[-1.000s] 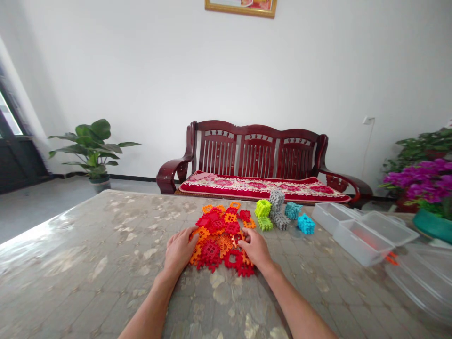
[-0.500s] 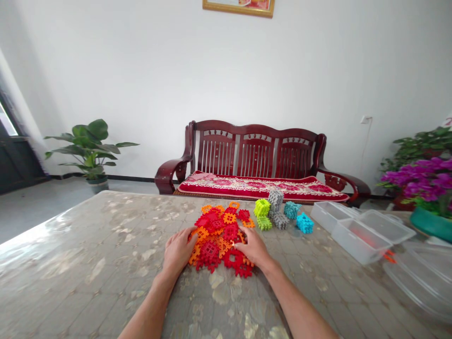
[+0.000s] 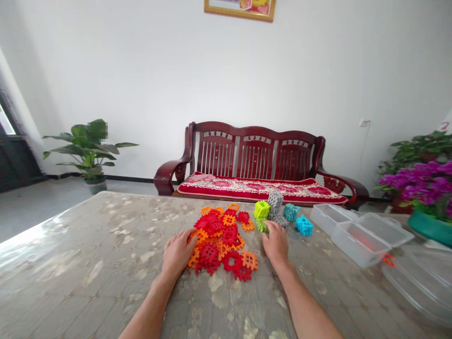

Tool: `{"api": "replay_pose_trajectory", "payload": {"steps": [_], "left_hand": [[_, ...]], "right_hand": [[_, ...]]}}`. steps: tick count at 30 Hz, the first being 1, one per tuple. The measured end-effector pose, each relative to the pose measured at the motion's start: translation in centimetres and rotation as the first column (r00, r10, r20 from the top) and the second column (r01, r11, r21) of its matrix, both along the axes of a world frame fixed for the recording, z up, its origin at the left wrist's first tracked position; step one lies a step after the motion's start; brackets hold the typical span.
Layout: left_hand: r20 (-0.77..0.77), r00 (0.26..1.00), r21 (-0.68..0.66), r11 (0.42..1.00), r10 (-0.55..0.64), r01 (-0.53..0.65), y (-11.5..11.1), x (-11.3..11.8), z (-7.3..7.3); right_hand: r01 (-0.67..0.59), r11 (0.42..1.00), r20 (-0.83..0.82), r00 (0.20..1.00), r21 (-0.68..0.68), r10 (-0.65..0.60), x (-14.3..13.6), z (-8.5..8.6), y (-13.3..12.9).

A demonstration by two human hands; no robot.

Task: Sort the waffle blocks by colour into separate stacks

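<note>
A heap of red and orange interlocking plastic pieces [image 3: 210, 252] lies on the table, flat and square with notched edges. At the heap's left side rests my left hand [image 3: 178, 249], open, its fingertips and thumb touching the orange pieces. My right hand [image 3: 276, 242] is open over the table to the right of the heap. Its fingertips reach the lower lime-green piece [image 3: 261, 225], partly covering it; whether they touch it I cannot tell. Behind that piece sits a lime-green cube [image 3: 262, 210], beside a grey stack [image 3: 275, 202]. Two blue cubes [image 3: 304, 226] stand farther right.
Clear plastic boxes [image 3: 360, 242], one with something red inside, stand on the right of the patterned table [image 3: 106, 263]. Near them lie transparent lids [image 3: 420, 278] and an orange piece [image 3: 388, 259]. Purple flowers [image 3: 420, 181] are at the right edge; a wooden bench [image 3: 256, 150] stands beyond.
My right hand has moved right, off the heap, to the lime-green piece, uncovering an orange piece at the heap's right edge. My left hand has stayed in place.
</note>
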State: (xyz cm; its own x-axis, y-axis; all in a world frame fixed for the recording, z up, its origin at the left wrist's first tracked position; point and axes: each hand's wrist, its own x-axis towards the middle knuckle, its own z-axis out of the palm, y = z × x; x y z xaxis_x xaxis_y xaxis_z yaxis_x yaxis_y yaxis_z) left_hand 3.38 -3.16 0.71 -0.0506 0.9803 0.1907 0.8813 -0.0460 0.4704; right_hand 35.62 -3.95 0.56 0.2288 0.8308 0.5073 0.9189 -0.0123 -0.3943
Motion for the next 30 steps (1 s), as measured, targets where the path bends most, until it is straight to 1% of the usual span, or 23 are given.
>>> {"api": "replay_pose_trajectory", "payload": {"steps": [3, 6, 9, 13, 17, 22, 26, 30], "left_hand": [[0.004, 1.0, 0.01, 1.0, 0.005, -0.005, 0.0, 0.0, 0.0], [0.011, 1.0, 0.012, 1.0, -0.001, 0.001, -0.1, 0.0, 0.0], [0.014, 1.0, 0.005, 1.0, 0.0, 0.0, 0.0, 0.0, -0.1], [0.01, 1.0, 0.002, 1.0, 0.006, -0.006, 0.0, 0.0, -0.1], [0.013, 1.0, 0.006, 1.0, 0.001, -0.001, 0.0, 0.0, -0.2], [0.017, 1.0, 0.016, 1.0, 0.001, -0.001, 0.1, -0.1, -0.3], [0.016, 1.0, 0.012, 1.0, -0.005, 0.005, 0.1, -0.1, -0.3], [0.014, 1.0, 0.003, 1.0, -0.005, 0.005, 0.0, 0.0, -0.1]], "right_hand": [[0.04, 0.996, 0.138, 0.99, -0.074, -0.029, 0.8, 0.3, 0.3], [0.062, 0.987, 0.268, 0.963, -0.148, -0.021, 1.2, 0.5, 0.8], [0.046, 0.977, 0.356, 0.934, -0.21, 0.032, 1.5, 1.0, 1.2], [0.0, 0.961, 0.434, 0.892, -0.276, 0.125, 1.9, 2.0, 1.4], [-0.014, 0.951, 0.467, 0.869, -0.307, 0.163, 1.9, 2.6, 1.6], [-0.012, 0.953, 0.456, 0.876, -0.304, 0.157, 1.9, 2.4, 1.6], [-0.002, 0.947, 0.48, 0.862, -0.322, 0.165, 1.9, 2.5, 1.6], [0.003, 0.95, 0.489, 0.858, -0.313, 0.158, 1.8, 2.5, 1.8]]}}
